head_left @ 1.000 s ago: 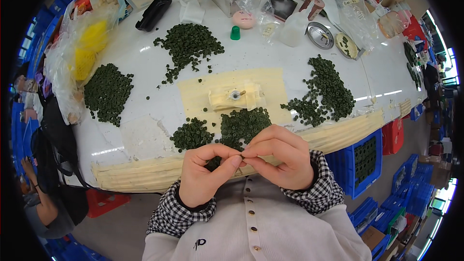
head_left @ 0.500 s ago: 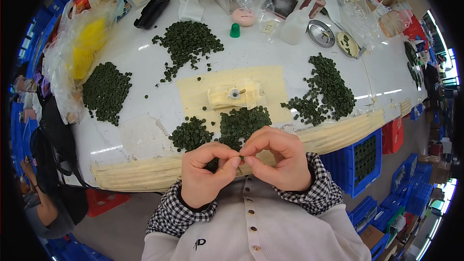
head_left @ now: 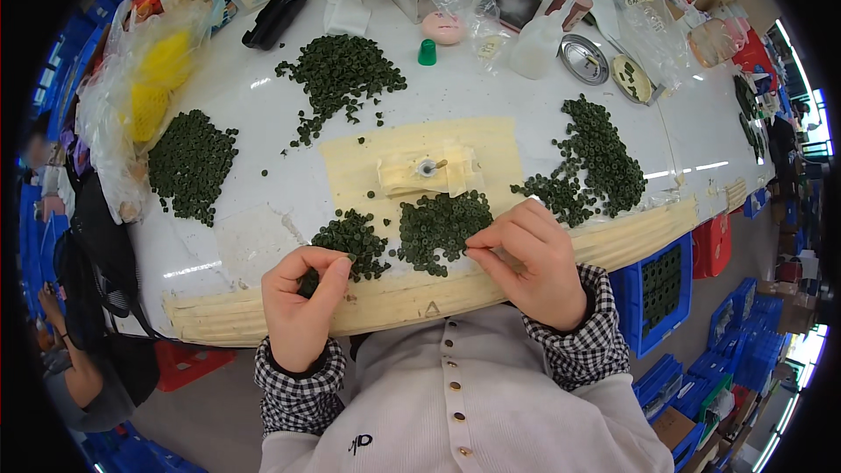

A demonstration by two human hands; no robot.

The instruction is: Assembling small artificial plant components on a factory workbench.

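Over a pile of small dark green round pieces [head_left: 350,232], my left hand [head_left: 300,298] is closed in a pinch, with what looks like a small green piece at the tips of its thumb and forefinger. My right hand [head_left: 536,267] has its thumb and forefinger pinched together at the right edge of another pile of small green ring-shaped pieces [head_left: 442,226]; whatever is between those tips is hidden. Just beyond that pile, a tape-wrapped block [head_left: 399,178] with a metal ring and a short brass-coloured pin [head_left: 441,164] sits on a taped patch.
More green pieces lie in heaps at far left [head_left: 193,166], back [head_left: 342,74] and right [head_left: 604,153]. A green cap [head_left: 427,53], a white squeeze bottle [head_left: 533,48] and an open round tin [head_left: 583,60] stand at the back. Yellow tape covers the front edge [head_left: 639,232].
My hands were together at the front edge, fingertips meeting on a tiny piece. They have parted, the left moving left to its pile and the right moving right and up to the ring pile.
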